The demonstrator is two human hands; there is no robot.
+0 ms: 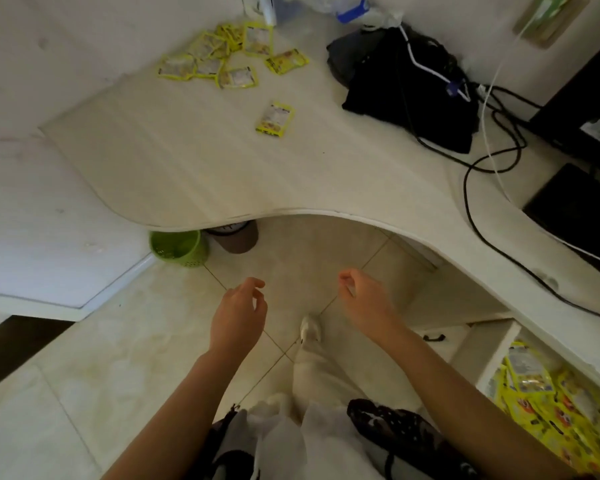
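1. The left hand point(238, 313) hangs over the tiled floor point(118, 358), short of the desk edge, fingers loosely curled and holding nothing.
2. The right hand point(364, 299) has its thumb and forefinger drawn close. I cannot tell whether they pinch something small.
3. One yellow sachet point(275, 118) lies on the desk point(187, 161), apart from the sachet pile point(219, 57) at the far left, likely set out for sorting.
4. More yellow packets point(541, 403) fill the shelf point(489, 355) at near right, probably the supply.
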